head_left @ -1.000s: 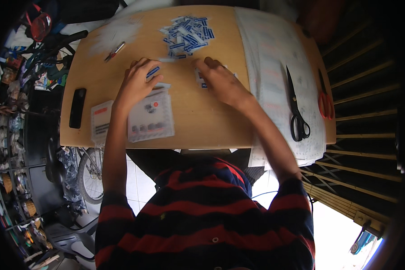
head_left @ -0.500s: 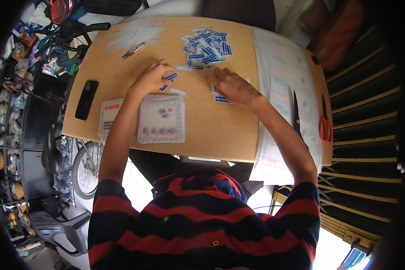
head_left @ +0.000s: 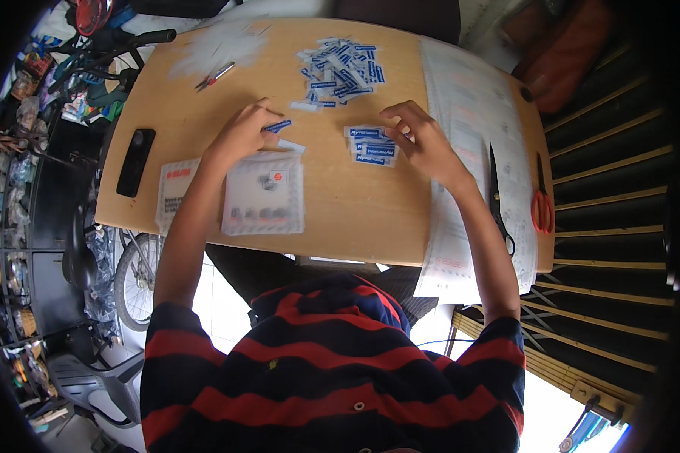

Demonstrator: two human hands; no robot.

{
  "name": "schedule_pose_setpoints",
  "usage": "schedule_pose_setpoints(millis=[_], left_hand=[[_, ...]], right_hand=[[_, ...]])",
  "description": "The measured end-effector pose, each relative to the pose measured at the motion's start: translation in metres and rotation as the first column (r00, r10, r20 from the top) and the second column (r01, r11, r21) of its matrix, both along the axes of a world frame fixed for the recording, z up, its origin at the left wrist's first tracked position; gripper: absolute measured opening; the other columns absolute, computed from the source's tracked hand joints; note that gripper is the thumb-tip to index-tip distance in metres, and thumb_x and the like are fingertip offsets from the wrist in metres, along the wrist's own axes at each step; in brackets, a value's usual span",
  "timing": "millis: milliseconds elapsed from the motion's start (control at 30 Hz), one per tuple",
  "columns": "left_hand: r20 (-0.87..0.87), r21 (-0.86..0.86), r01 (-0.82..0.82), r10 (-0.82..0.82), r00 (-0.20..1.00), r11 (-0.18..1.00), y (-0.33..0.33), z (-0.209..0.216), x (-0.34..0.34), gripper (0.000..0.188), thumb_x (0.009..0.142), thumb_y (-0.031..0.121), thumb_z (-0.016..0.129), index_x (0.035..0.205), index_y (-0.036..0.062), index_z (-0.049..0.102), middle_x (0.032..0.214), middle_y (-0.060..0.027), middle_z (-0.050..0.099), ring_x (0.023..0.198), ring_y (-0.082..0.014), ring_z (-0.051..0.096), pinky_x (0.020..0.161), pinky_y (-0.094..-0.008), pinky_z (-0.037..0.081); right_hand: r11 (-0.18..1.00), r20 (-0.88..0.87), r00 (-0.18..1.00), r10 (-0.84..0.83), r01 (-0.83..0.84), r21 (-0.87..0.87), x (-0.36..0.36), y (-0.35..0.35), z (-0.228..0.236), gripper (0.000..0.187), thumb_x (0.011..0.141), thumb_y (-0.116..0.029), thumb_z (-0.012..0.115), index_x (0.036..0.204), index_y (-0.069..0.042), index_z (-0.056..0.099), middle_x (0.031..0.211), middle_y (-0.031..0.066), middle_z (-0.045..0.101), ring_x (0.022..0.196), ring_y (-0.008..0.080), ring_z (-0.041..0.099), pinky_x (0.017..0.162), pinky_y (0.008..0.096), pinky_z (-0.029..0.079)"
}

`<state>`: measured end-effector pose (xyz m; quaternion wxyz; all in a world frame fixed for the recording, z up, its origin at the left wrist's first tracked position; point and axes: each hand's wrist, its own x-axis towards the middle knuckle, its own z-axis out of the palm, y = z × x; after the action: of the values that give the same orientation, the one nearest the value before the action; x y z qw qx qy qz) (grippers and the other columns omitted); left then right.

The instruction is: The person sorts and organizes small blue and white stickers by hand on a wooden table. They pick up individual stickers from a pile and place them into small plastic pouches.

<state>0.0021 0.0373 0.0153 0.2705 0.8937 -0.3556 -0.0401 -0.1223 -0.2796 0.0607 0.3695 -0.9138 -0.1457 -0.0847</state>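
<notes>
My left hand (head_left: 242, 134) is closed in a pinch on a small blue-and-white label (head_left: 278, 126). Just below its fingers, a pale strip (head_left: 291, 146) lies at the top edge of a stack of printed translucent plastic sheets (head_left: 264, 198). Over the right end of a small group of blue-and-white labels (head_left: 369, 148), my right hand (head_left: 427, 143) hovers with thumb and fingers apart. Whether a fingertip touches the topmost label is hard to make out. Farther back is a loose heap of similar labels (head_left: 343, 69).
Red-handled snips (head_left: 214, 76) lie at the back left beside scattered clear strips (head_left: 221, 50). A black phone (head_left: 136, 162) rests near the left edge. Long plastic sheets (head_left: 461, 174) cover the table's right side, with black scissors (head_left: 496, 196) and red-handled scissors (head_left: 542, 208) there.
My right hand has lifted and shifted right off the small group of labels, uncovering it, and its fingers have spread. My left hand keeps its label, now turned more level. The view has shifted slightly.
</notes>
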Motion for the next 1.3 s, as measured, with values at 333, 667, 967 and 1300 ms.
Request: schedule_pose_setpoints(millis=[333, 667, 967, 1300], left_hand=[[-0.097, -0.211, -0.081, 0.061, 0.993, 0.974, -0.002, -0.001, -0.001, 0.028, 0.076, 0.005, 0.075, 0.104, 0.0012, 0.071, 0.096, -0.0158, 0.068, 0.089, -0.0311, 0.066, 0.077, -0.0382, 0.051], [0.194, -0.408, -0.061, 0.152, 0.969, 0.911, -0.094, 0.039, -0.102, 0.044, 0.080, -0.003, 0.068, 0.123, 0.0033, 0.065, 0.103, -0.0140, 0.062, 0.088, -0.0296, 0.064, 0.078, -0.0371, 0.051], [-0.054, -0.406, -0.084, 0.067, 0.996, 0.910, -0.096, 0.028, -0.128, 0.050, 0.092, 0.017, 0.065, 0.139, 0.0051, 0.052, 0.117, -0.0124, 0.053, 0.112, -0.0263, 0.053, 0.094, -0.0389, 0.044], [-0.415, -0.412, -0.054, -0.134, 0.900, 0.910, -0.094, 0.043, -0.077, 0.016, 0.089, 0.007, 0.068, 0.102, 0.0001, 0.071, 0.085, -0.0015, 0.070, 0.071, -0.0045, 0.056, 0.064, -0.0224, 0.045]], right_hand=[[0.973, -0.064, 0.997, 0.042, -0.026, 0.230, -0.012, 0.034, -0.002, 0.020, 0.092, -0.008, 0.064, 0.109, 0.002, 0.063, 0.106, 0.0132, 0.065, 0.085, 0.0233, 0.067, 0.078, 0.0341, 0.052], [0.458, -0.411, 0.907, 0.092, 0.328, 0.826, -0.016, 0.090, -0.022, 0.030, 0.102, -0.026, 0.053, 0.110, 0.000, 0.065, 0.098, 0.0058, 0.068, 0.090, 0.0122, 0.062, 0.081, 0.0282, 0.050], [0.283, -0.462, 0.841, 0.281, 0.387, 0.877, -0.021, 0.068, -0.033, 0.025, 0.101, -0.018, 0.051, 0.106, 0.003, 0.064, 0.090, 0.0087, 0.067, 0.085, 0.0137, 0.062, 0.076, 0.0270, 0.050], [0.945, -0.501, 0.838, 0.216, -0.049, 0.324, -0.019, 0.021, -0.014, 0.023, 0.096, -0.020, 0.056, 0.098, -0.001, 0.068, 0.080, 0.0094, 0.067, 0.074, 0.0159, 0.062, 0.072, 0.0317, 0.049]])
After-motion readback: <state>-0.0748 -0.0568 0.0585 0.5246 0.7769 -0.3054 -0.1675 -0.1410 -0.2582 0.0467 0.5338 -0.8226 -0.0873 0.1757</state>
